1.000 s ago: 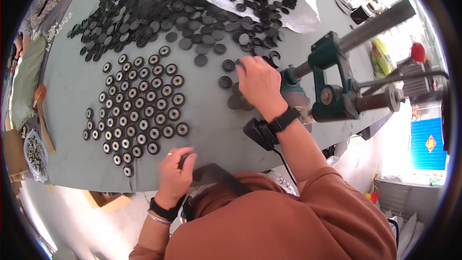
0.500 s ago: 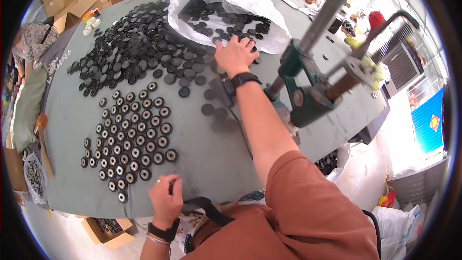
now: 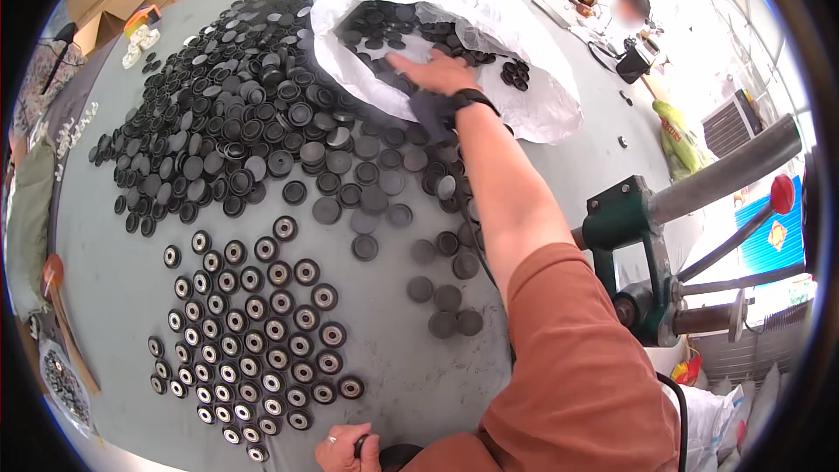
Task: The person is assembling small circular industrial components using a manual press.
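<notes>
My right hand reaches into the mouth of a white woven sack, its fingers apart and over the black round caps inside. A large heap of the same black caps spreads on the grey-green table to the left of the sack, with loose caps trailing below my right arm. My left hand is at the table's near edge, closed around a small black thing that is mostly hidden. Beyond it lie many black rings with silver metal centres, flat in a loose cluster.
A green hand press with a red-knobbed lever stands at the right. A wooden-handled mallet and a clear bag of small metal parts lie along the left edge. Cardboard boxes are stacked behind, where a person stands.
My right hand has pushed further into the sack's mouth, and several caps now lie spread below that arm. The whole view has shifted, placing my left hand lower. The left hand stays closed.
</notes>
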Demonstrator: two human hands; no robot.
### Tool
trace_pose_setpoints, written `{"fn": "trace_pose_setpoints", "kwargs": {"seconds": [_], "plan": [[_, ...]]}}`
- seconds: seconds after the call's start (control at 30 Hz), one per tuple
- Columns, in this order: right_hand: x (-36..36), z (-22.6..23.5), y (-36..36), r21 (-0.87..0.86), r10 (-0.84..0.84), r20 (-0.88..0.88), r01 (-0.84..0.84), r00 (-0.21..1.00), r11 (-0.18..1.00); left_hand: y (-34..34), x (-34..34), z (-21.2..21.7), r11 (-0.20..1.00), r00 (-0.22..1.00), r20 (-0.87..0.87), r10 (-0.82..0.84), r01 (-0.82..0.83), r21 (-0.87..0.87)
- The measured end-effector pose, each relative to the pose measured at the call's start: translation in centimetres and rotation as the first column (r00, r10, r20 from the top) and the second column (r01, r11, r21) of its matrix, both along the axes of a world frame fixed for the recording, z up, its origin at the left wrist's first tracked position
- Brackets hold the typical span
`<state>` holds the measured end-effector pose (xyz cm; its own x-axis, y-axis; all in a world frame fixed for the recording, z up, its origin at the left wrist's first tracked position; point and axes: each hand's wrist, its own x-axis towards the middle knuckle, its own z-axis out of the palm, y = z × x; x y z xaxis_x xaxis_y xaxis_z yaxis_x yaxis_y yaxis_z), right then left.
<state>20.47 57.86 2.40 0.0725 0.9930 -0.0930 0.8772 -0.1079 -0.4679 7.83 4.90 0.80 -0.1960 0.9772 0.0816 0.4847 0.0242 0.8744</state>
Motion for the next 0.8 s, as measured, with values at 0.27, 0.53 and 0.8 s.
{"fn": "trace_pose_setpoints", "kwargs": {"seconds": [0.27, 0.53, 0.8], "plan": [[1.3, -0.3, -0.7, -0.101, 0.219, 0.248, -0.199, 0.944, 0.975, -0.1, 0.7, -0.4, 0.993, 0.994, -0.042, 0.105, -0.102, 0.065], [5.0, 0.5, -12.4, -0.054, 0.252, 0.207, -0.247, 0.945, 0.968, 0.1, 1.4, -1.2, 0.982, 0.991, -0.075, 0.110, -0.097, 0.163], [4.0, 2.7, -21.6, 0.206, 0.267, -0.026, -0.256, 0.963, 0.945, -0.2, 1.2, -2.0, 0.968, 0.989, -0.041, 0.143, -0.131, 0.213]]}}
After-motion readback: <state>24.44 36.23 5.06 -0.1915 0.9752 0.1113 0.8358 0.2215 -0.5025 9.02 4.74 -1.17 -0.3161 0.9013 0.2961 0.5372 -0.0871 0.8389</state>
